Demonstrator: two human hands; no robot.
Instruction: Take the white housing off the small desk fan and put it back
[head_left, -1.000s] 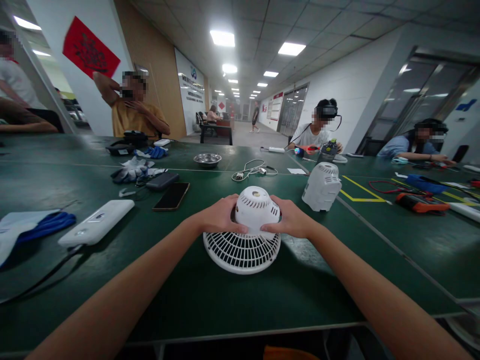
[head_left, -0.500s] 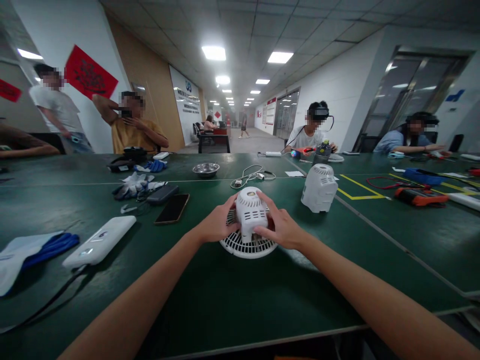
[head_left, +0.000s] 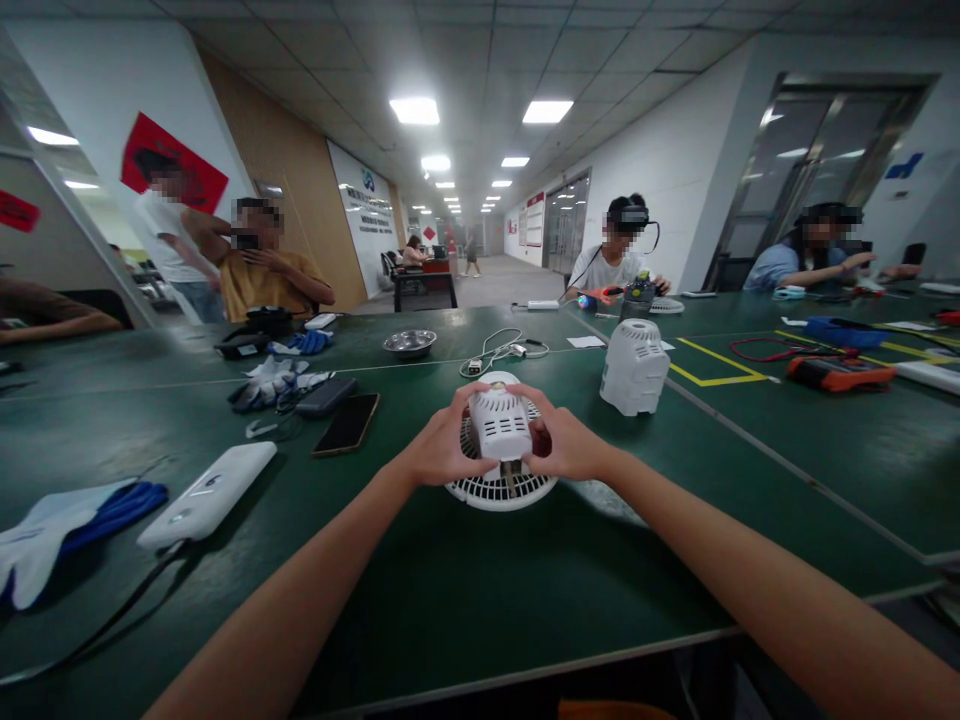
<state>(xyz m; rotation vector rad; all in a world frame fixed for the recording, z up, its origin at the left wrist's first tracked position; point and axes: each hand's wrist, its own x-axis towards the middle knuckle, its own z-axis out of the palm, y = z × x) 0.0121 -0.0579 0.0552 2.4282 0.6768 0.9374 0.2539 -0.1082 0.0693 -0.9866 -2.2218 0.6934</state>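
Both our left hand (head_left: 439, 442) and right hand (head_left: 574, 442) were clamped on the white vented fan housing (head_left: 506, 422), over the round grille (head_left: 501, 504) on the counter (head_left: 480, 590). We seemed to be adjusting its position; any shift called for an even grip from both sides.

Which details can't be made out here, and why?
- Head view: middle of the fan grille, hidden by the white housing, left hand and right hand.
- Head view: marking on the white device, too small.
- Head view: end of the blue-and-white glove, cut off by the left edge.
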